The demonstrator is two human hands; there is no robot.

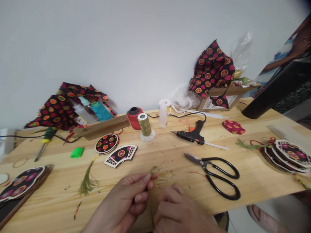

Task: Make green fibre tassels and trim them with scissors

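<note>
Left hand [131,194]: pinched thread [153,169], lower centre
Right hand [175,208]: curled, hold unclear
Round piece [106,144]: bore tassel [88,181]
Fan piece [120,156]: showed none

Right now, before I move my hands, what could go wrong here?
The fine green threads pinched in your left hand could slip or tangle. The scissors lie near your right hand, so a sweep that way might knock them. Beyond them, the glue gun lies with its nozzle toward the green thread spool; if it's hot, which I can't tell, reaching past could burn you.
</note>
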